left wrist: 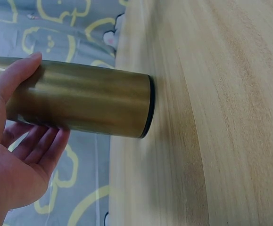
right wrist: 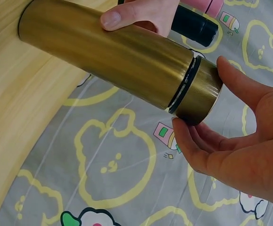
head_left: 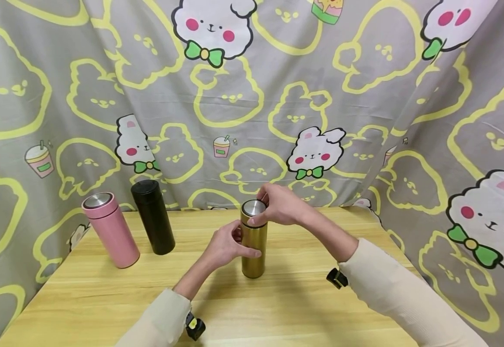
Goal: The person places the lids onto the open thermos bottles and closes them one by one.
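Note:
A gold thermos flask (head_left: 254, 260) stands upright on the wooden table in the head view. My left hand (head_left: 225, 245) grips its body from the left, thumb across the front and fingers behind. With my right hand (head_left: 283, 205) I pinch the lid (head_left: 253, 207), which has a silver disc on top, between thumb and fingers. In the right wrist view a dark ring with a narrow gap shows between the lid (right wrist: 202, 92) and the body (right wrist: 112, 56). The flask's black base (left wrist: 150, 107) meets the table in the left wrist view.
Left of my hands stand a black flask (head_left: 154, 221) and a pink flask (head_left: 113, 236) with a silver-topped lid. A patterned grey curtain (head_left: 234, 96) hangs behind the wooden table (head_left: 295, 308) and along its sides. Small black cameras (head_left: 195, 327) are strapped to both wrists.

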The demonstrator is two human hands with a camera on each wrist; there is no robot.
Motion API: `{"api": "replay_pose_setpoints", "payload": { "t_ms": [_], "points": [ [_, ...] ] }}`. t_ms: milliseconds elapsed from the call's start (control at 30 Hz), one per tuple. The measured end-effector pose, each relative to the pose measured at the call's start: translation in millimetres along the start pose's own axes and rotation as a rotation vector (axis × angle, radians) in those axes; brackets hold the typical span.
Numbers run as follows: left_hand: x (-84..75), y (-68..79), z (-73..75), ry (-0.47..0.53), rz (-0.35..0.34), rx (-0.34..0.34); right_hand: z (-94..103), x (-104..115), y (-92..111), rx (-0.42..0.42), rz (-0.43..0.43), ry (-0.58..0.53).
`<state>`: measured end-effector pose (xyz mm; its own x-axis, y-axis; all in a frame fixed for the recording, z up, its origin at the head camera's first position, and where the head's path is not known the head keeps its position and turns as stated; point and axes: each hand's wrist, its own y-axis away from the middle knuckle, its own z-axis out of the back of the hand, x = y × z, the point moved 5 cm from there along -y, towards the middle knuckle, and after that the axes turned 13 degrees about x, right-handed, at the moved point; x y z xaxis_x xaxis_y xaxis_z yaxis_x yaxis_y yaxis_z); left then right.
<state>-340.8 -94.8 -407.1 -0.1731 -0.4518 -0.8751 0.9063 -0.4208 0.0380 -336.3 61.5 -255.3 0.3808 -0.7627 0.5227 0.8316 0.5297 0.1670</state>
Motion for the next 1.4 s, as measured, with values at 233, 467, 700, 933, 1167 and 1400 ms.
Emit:
{"api": "replay_pose_setpoints", "payload": {
  "t_ms": [233, 467, 700, 933, 1167, 1400],
  "points": [
    [-0.2, 1.3, 0.4, 0.01, -0.012, 0.001, -1.5, 0.3, -0.4, 0.039, 0.002, -0.027],
    [-0.8, 0.7, 0.1, 0.016, -0.011, 0.003, -2.9, 4.2, 1.6, 0.118, 0.082, -0.061],
    [-1.0, 0.6, -0.9, 0.012, -0.002, 0.006, -2.6, 4.9, 3.0, 0.107, 0.126, -0.042],
    [-1.4, 1.5, -1.0, 0.01, -0.039, 0.02, -3.3, 3.2, 1.1, 0.07, 0.097, -0.025],
    [-0.4, 2.6, -0.1, 0.0, -0.031, 0.01, -5.3, -0.2, -0.8, 0.016, 0.035, -0.008],
    [-1.4, 1.3, -0.8, -0.002, -0.017, 0.014, -2.3, 0.2, 2.3, 0.078, 0.027, -0.063]
  ]
}}
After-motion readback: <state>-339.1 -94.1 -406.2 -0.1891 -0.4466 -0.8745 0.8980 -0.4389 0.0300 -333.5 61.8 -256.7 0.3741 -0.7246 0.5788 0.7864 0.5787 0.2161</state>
